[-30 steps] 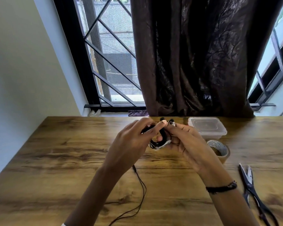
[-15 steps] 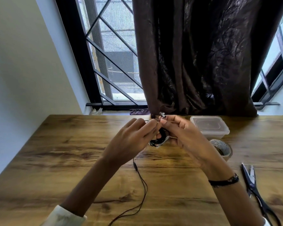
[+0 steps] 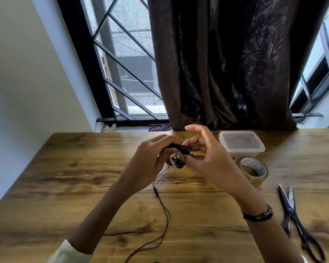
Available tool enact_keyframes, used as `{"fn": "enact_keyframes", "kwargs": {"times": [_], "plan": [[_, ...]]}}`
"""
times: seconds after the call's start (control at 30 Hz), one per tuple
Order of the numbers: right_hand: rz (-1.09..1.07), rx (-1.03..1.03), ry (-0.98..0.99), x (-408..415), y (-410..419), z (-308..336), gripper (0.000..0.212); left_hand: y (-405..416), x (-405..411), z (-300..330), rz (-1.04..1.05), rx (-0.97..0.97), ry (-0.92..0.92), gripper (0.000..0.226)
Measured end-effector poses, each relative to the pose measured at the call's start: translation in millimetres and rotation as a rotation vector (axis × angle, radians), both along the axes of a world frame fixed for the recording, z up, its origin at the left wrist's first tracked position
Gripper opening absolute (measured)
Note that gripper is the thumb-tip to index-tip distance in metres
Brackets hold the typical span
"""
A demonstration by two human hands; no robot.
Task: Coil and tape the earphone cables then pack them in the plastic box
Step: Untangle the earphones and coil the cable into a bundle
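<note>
A small coil of black earphone cable (image 3: 177,161) hangs between both hands above the middle of the wooden table (image 3: 65,186). My left hand (image 3: 150,166) grips the coil from the left. My right hand (image 3: 207,158) pinches the cable's top strand with thumb and lower fingers, its index finger raised. A loose black cable tail (image 3: 162,209) with an inline remote trails down toward the near edge. The clear plastic box (image 3: 240,143), lid on, sits to the right of the hands. A roll of clear tape (image 3: 254,172) lies in front of the box.
Black scissors (image 3: 296,221) lie open-bladed at the right near the table's edge. A dark curtain (image 3: 226,63) and a barred window (image 3: 122,63) stand behind the table's far edge. A wall closes off the left side.
The coil has dropped a little and the top strand now stretches across between the hands. My right index finger has lifted off the cable.
</note>
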State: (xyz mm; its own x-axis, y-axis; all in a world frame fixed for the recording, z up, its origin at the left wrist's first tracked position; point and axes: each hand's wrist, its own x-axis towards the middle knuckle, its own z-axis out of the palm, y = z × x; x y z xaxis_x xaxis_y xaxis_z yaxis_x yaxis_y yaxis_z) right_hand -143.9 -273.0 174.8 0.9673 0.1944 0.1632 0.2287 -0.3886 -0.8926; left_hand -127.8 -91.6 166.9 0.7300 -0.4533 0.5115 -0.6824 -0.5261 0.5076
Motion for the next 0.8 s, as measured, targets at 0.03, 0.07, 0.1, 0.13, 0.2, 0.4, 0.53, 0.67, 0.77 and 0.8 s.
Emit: {"fn": "enact_keyframes", "kwargs": {"times": [0.03, 0.07, 0.1, 0.13, 0.2, 0.4, 0.53, 0.67, 0.77, 0.8], "plan": [[-0.009, -0.025, -0.029, 0, 0, 0, 0.058, 0, 1, -1, 0.001, -0.022, 0.032, 0.014], [-0.017, -0.046, -0.059, -1, 1, 0, 0.054, 0, 1, -2, 0.005, -0.047, 0.072, 0.012], [-0.025, -0.065, -0.092, -2, 1, 0, 0.049, 0, 1, -3, 0.012, -0.073, 0.122, 0.01], [-0.039, -0.083, -0.132, -3, 1, -1, 0.044, 0, 2, -4, 0.018, -0.101, 0.185, 0.008], [-0.081, -0.122, -0.218, -5, 1, -3, 0.031, 0, 3, -3, 0.011, -0.209, 0.372, 0.005], [-0.235, -0.345, -0.416, -14, 8, -10, 0.009, 0, 3, -3, -0.071, -0.502, 0.849, 0.026], [-0.264, -0.329, -0.395, -22, 15, -14, 0.009, -1, 2, -6, -0.025, -0.636, 1.014, 0.026], [-0.258, -0.272, -0.334, -25, 19, -16, 0.019, -5, -1, -10, 0.022, -0.755, 1.085, 0.022], [-0.288, -0.256, -0.306, -28, 21, -16, 0.03, -7, -3, -11, 0.023, -0.794, 1.103, 0.03], [-0.302, -0.264, -0.303, -29, 22, -17, 0.032, -8, -3, -11, 0.025, -0.805, 1.107, 0.031]]}}
